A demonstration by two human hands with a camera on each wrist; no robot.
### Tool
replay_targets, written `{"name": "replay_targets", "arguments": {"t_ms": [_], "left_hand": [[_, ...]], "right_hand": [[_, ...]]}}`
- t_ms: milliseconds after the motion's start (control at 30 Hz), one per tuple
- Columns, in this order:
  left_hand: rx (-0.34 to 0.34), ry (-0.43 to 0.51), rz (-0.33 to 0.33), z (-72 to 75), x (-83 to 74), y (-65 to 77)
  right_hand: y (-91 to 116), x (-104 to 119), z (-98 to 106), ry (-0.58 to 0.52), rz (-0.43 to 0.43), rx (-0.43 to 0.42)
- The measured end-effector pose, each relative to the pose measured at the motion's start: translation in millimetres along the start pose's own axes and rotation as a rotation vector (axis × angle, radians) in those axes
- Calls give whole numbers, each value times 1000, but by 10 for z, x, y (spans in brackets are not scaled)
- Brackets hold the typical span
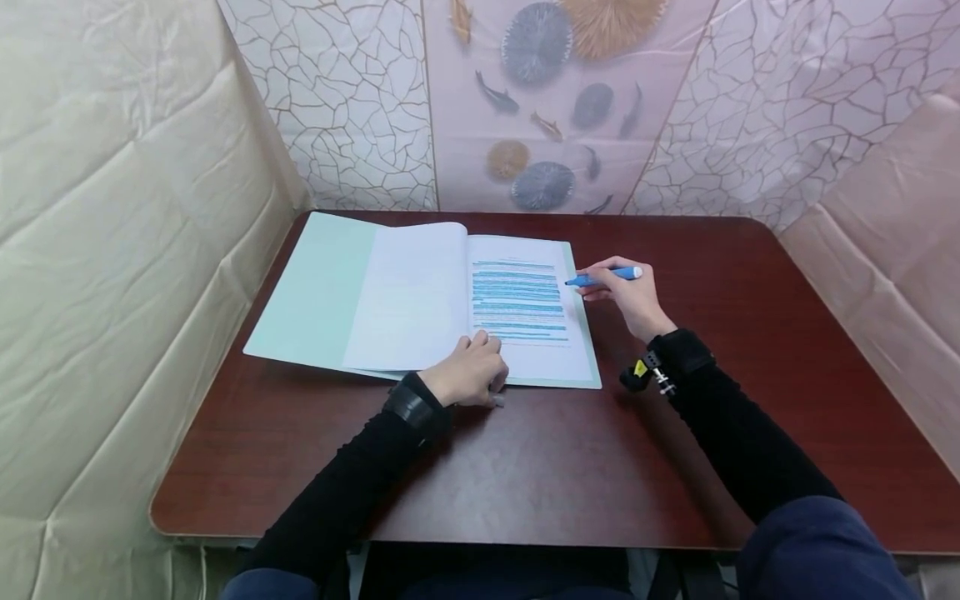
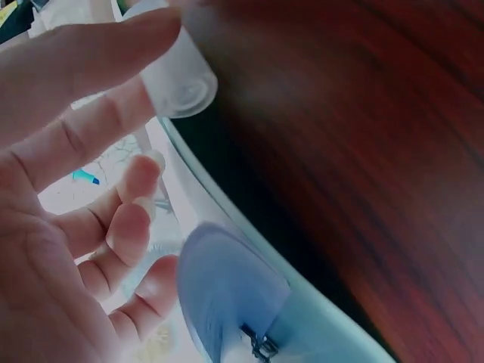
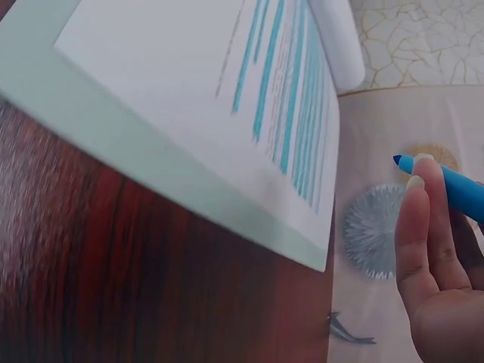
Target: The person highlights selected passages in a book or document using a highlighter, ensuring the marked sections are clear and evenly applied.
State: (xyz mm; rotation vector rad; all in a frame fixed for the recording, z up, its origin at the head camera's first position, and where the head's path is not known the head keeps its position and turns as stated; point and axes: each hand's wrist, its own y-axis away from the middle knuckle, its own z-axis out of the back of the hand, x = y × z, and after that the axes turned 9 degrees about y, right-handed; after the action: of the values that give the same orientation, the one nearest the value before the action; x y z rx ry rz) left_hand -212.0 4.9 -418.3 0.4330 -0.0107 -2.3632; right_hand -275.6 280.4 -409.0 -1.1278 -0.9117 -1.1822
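Note:
A pale green folder (image 1: 330, 283) lies open on the table, with a blank white page (image 1: 412, 292) on its left. The page on its right is a printed sheet (image 1: 525, 354) with many lines coloured blue. My right hand (image 1: 633, 300) holds a blue marker (image 1: 626, 272) at the sheet's right edge; its bare dark tip points left. My left hand (image 1: 468, 371) is at the folder's lower edge, fingers over the bottom of the pages. Between thumb and index finger it pinches a small translucent cap (image 2: 181, 83), seen best in the left wrist view.
The dark red wooden table (image 1: 570, 467) has rounded corners and reaches back to a patterned cloth wall (image 1: 360, 108). Cream fabric (image 1: 135, 250) hangs along the left side, and pinkish fabric (image 1: 885, 217) along the right.

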Motion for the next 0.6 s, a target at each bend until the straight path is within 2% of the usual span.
{"name": "replay_targets", "arguments": {"t_ms": [100, 233, 433, 600], "left_hand": [[-20, 51, -14, 14, 12, -38], [-92, 152, -31, 76, 32, -109], [-251, 337, -13, 189, 61, -149], [-364, 402, 18, 251, 40, -187]], "right_hand": [[12, 52, -19, -54, -23, 24], [48, 114, -59, -116, -44, 69], [109, 240, -138, -215, -28, 176], [131, 330, -141, -258, -33, 227]]}}
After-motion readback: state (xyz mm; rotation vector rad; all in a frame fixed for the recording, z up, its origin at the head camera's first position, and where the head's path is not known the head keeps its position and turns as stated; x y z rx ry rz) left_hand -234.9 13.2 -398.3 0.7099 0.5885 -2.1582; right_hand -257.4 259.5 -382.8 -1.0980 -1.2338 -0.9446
